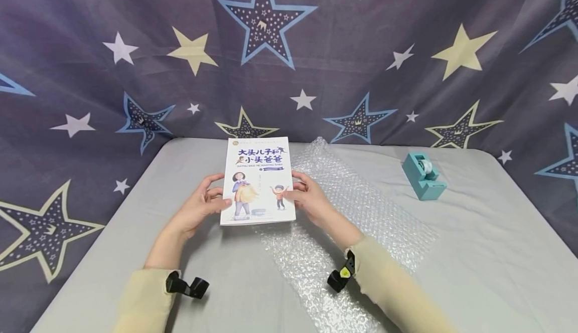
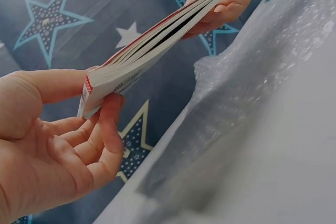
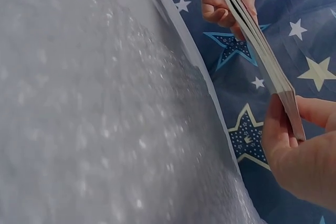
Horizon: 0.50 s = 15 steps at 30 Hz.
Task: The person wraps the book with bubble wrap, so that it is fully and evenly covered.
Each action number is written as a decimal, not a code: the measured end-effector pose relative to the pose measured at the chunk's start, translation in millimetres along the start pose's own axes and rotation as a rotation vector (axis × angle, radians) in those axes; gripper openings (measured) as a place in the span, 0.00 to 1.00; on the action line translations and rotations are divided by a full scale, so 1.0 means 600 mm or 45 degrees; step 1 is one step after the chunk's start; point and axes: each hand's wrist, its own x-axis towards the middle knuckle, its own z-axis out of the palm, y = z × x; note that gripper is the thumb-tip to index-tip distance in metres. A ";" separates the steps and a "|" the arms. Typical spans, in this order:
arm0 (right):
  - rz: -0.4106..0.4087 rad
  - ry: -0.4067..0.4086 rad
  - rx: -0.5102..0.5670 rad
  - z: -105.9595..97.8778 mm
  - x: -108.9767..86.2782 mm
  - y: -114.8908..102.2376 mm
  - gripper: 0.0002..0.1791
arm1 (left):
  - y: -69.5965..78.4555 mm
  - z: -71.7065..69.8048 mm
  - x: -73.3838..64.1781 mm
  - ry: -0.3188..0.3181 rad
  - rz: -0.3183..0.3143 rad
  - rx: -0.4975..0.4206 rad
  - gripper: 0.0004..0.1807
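Observation:
A white paperback book [image 1: 258,182] with blue Chinese lettering and drawn figures on its cover is held up between both hands. My left hand [image 1: 202,205] grips its left edge, thumb on the cover and fingers beneath. On the opposite edge my right hand [image 1: 311,197] pinches it the same way. In the left wrist view the book's pages [image 2: 168,32] fan slightly apart, and the book is off the table. Under and to the right of it lies a sheet of clear bubble wrap [image 1: 361,202], spread diagonally.
A teal tape dispenser [image 1: 422,177] with a roll of clear tape stands at the right rear of the grey-covered table [image 1: 487,263]. Behind the table hangs a dark curtain [image 1: 343,37] printed with stars.

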 end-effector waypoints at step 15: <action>-0.018 -0.045 0.026 -0.068 -0.039 -0.007 0.31 | -0.004 0.048 0.012 -0.123 0.015 -0.085 0.40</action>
